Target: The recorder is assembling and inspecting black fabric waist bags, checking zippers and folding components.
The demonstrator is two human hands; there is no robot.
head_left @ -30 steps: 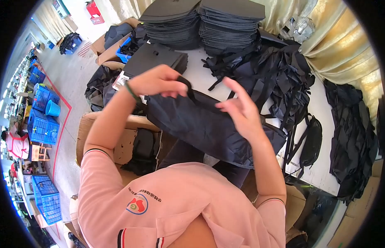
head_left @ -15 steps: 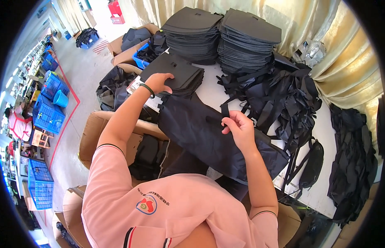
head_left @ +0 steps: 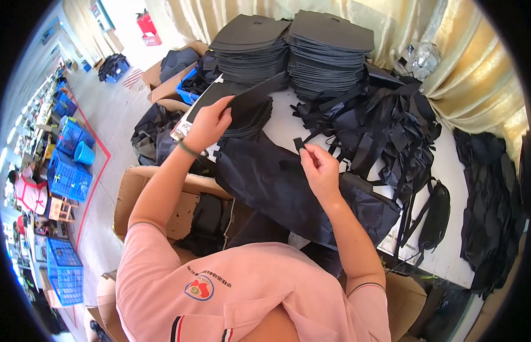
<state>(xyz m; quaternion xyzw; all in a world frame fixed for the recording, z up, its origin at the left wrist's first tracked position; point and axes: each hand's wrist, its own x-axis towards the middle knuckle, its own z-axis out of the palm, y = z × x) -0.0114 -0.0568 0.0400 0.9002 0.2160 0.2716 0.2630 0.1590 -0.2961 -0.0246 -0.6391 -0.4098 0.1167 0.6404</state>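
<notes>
White table: left hand now lifting black panel.

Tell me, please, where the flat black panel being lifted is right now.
In the head view, the black panel is upper centre, pinched by the left hand above the small panel pile.

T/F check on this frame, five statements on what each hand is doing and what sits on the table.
1. The left hand lifts a flat black panel off a low pile. True.
2. The right hand is empty. False: it pinches a small black strap end.
3. Dark fabric lies between the hands. True.
4. The tall panel stacks are white. False: black.
5. Both hands rest flat on the table. False: both are raised.
</notes>
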